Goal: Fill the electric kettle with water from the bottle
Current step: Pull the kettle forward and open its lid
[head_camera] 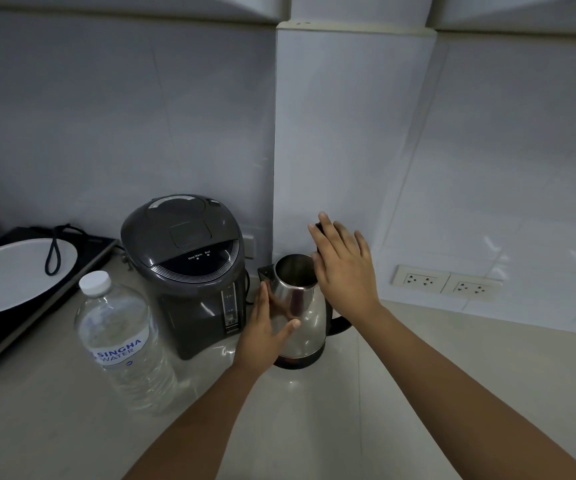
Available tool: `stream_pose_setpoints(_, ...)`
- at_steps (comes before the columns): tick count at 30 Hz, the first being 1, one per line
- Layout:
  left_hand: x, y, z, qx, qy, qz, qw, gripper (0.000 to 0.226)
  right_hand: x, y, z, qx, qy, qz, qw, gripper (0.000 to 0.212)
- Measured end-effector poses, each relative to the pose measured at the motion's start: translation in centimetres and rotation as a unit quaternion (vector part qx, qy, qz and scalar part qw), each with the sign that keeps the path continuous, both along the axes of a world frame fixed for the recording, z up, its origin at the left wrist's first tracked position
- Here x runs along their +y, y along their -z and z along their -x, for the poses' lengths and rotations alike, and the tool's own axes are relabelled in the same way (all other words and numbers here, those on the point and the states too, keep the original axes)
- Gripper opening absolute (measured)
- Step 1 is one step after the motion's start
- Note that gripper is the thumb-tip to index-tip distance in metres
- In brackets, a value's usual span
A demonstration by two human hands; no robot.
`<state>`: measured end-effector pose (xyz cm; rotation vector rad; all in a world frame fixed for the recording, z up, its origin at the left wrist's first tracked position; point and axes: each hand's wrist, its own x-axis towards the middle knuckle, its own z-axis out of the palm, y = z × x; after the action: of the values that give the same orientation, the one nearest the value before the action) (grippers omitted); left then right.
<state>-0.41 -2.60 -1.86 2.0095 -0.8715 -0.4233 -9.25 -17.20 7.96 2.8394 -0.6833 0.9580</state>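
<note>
I am standing at the counter and getting the kettle ready for water. The shiny kettle is sitting in the corner by the wall, at about 12 o'clock from me, and its mouth is wide open on top. My left hand is pressing flat on the kettle's side at its 9 o'clock, with the thumb reaching across the front, so I think I am holding it steady so it is not sliding or tipping. My right hand is hanging open and flat, fingers spread, just over the kettle's 3 o'clock edge, and it is not gripping anything. A bit of black is peeking out behind my fingers; I think it is the flipped-up lid, but I cannot tell for sure. The black handle is sticking out toward 4 o'clock, under my right wrist. The water bottle is standing upright at my 10 o'clock, well apart from the kettle, and its white cap is on, so no water is going in yet. I am guessing the cap needs to come off next. Between the bottle and the kettle a big gray water boiler is sitting. A white plate is lying far off at 9 o'clock.
</note>
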Motion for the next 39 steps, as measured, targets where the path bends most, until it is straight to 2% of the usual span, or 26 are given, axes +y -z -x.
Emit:
stream_pose_setpoints(5, 0.1, -0.1, -0.1, 0.0, 0.001, 0.001, 1.0, 0.103, -0.1, 0.6, 1.4, -0.064, 0.06, -0.092, 0.992, 0.051)
stream_pose_setpoints(8, 0.1, 0.0, -0.1, 0.008, 0.002, 0.003, 1.0, 0.103, -0.2, 1.4, 2.4, -0.136, 0.088, -0.194, 0.967, 0.053)
stream_pose_setpoints(11, 0.1, -0.1, 0.0, 0.006, -0.003, -0.003, 1.0, 0.102, -0.1, 2.5, 3.4, -0.171, 0.105, -0.249, 0.948, 0.054)
stream_pose_setpoints(17, 0.2, -0.2, 0.0, 0.0, 0.0, -0.005, 1.0, 0.103, -0.4, 3.5, 4.8, -0.162, 0.088, -0.269, 0.945, 0.063)
stream_pose_setpoints(21, 0.4, 0.0, -0.2, 0.022, -0.008, -0.007, 1.0, 0.105, 0.8, 5.1, 5.3, -0.189, 0.075, -0.327, 0.923, 0.073)
stream_pose_setpoints(26, 0.6, -0.3, -1.0, 0.072, -0.02, 0.003, 0.997, 0.118, 0.8, 8.0, 5.1, -0.118, 0.082, -0.409, 0.901, 0.069)
stream_pose_setpoints(31, 0.3, -0.9, -2.5, 0.139, 0.021, 0.004, 0.99, 0.128, 0.7, 7.8, 3.6, -0.184, 0.023, -0.451, 0.873, 0.059)
stream_pose_setpoints(35, 0.1, -0.8, -2.7, 0.187, 0.032, 0.015, 0.982, 0.131, 1.1, 8.6, 3.0, -0.209, 0.037, -0.456, 0.865, 0.063)
stream_pose_setpoints(39, -0.1, -0.5, -2.7, 0.187, 0.02, 0.014, 0.982, 0.131, 1.5, 8.2, 2.7, -0.235, 0.048, -0.441, 0.865, 0.057)
